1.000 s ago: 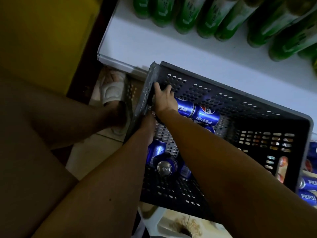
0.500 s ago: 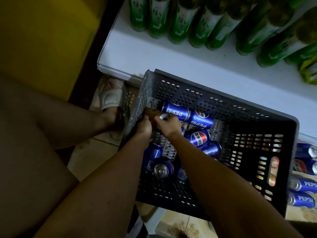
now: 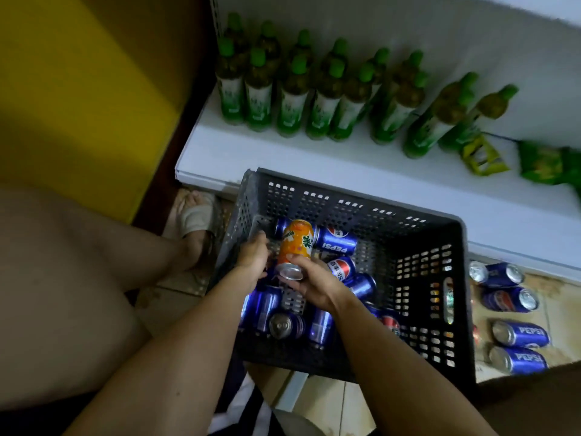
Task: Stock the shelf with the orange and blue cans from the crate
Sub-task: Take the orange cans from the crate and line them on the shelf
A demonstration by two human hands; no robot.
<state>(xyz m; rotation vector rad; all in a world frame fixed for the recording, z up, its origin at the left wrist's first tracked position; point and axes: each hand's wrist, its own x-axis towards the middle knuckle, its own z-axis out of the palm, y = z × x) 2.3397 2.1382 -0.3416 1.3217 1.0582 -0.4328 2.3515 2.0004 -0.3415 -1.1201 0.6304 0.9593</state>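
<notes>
An orange can [image 3: 297,243] is tilted up above the left end of the dark grey crate [image 3: 345,206]. My right hand [image 3: 314,286] grips its lower, silver end from the right, thumb over the rim. My left hand [image 3: 254,256] curls against the can's left side. Several blue cans [image 3: 334,242] lie loose on the crate floor, under and around both hands. The white shelf [image 3: 314,158] runs just behind the crate, its front strip bare.
Green-capped bottles [image 3: 292,99] stand in rows at the back of the shelf, with green snack packets [image 3: 484,155] to their right. More blue cans [image 3: 518,336] lie on the tiled floor right of the crate. My sandalled foot [image 3: 198,215] is left of it, beside a yellow panel [image 3: 78,89].
Both hands reached into the crate's left corner, closed on the orange can and lifted it off the blue cans. The view has tilted up, showing more of the shelf.
</notes>
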